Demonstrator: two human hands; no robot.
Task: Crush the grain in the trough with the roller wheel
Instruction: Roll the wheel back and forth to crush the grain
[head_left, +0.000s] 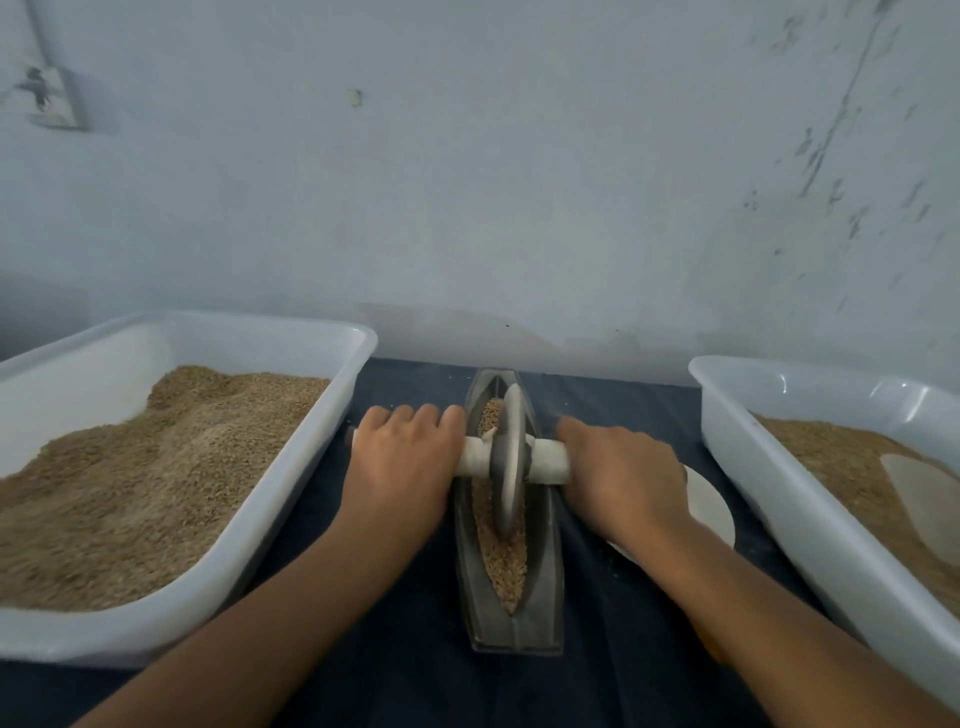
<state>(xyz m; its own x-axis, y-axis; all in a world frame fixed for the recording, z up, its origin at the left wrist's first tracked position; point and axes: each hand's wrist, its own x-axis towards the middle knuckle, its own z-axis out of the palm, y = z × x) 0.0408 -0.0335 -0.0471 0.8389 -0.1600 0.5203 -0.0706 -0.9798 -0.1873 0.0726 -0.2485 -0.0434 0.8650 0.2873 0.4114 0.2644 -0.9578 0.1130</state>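
Observation:
A narrow grey boat-shaped trough (548, 587) lies lengthwise on the dark cloth in front of me, with brown grain (501, 561) along its channel. A grey roller wheel (511, 457) stands upright in the channel, a little past the middle. A pale axle handle (548, 457) runs through the wheel crosswise. My left hand (402, 462) grips the handle's left end, fingers curled over it. My right hand (621, 473) grips the right end the same way. The handle's ends are hidden under my hands.
A white plastic tub (311, 467) heaped with grain stands on the left. Another white tub (737, 441) on the right holds grain and a pale scoop (919, 499). A white dish (709, 506) lies behind my right hand. The wall rises just beyond the trough.

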